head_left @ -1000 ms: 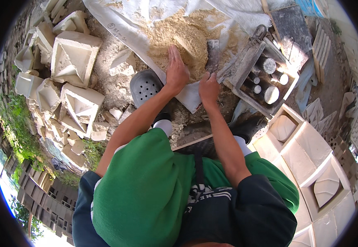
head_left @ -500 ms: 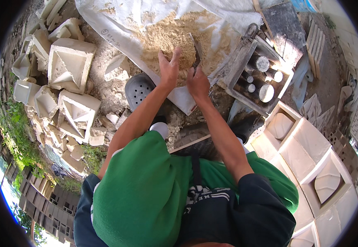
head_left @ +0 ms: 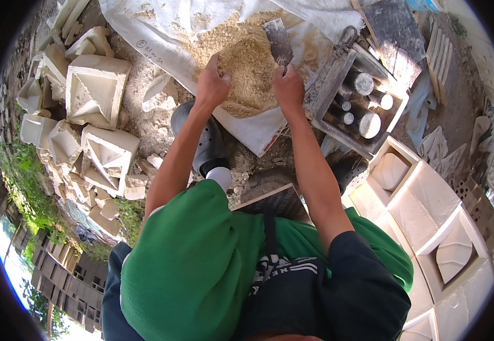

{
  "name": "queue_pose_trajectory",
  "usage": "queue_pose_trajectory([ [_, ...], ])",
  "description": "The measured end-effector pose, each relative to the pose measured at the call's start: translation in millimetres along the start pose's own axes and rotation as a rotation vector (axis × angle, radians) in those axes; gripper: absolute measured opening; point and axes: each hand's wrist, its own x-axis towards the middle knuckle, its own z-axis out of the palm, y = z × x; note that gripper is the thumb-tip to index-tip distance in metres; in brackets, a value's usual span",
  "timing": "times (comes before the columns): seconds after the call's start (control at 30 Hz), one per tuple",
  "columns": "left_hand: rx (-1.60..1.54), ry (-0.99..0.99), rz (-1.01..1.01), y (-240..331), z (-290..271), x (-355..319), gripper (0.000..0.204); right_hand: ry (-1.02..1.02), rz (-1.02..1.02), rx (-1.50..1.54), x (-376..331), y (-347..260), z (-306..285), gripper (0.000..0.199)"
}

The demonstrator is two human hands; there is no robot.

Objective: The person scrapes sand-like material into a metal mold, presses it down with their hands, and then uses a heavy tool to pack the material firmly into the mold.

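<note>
My right hand (head_left: 288,90) is closed around the handle of a flat scraper (head_left: 278,41), whose wide grey blade points away from me and shows its face. The blade lies over the far right part of a heap of tan sandy mix (head_left: 237,51). My left hand (head_left: 213,84) is over the near left side of the heap, with thumb and forefinger apart and nothing in it. Whether its fingers touch the mix cannot be made out. Under the heap is a white plastic sheet (head_left: 144,54) with handwriting on it.
To the right sits a metal mould box (head_left: 322,126) with several cylinders inside, beside a dark board (head_left: 392,31). Cream blocks (head_left: 429,190) with leaf-shaped recesses stand near right. Broken cast blocks (head_left: 96,91) are piled left. My shoe (head_left: 210,145) is close to the sheet.
My hands have moved apart, the left one leftward, the right one right and farther away. The scraper has turned from edge-on to showing its flat face. My left shoe has shifted its pose.
</note>
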Motion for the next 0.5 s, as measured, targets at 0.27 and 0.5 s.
queue_pose_trajectory([
  [0.27,0.226,0.028,0.098,22,-36,28,0.048,-0.031,-0.053,0.066,-42,5,-9,0.035],
  [0.5,0.323,0.288,0.485,-38,16,95,0.053,0.061,0.223,0.075,-73,34,39,0.035],
])
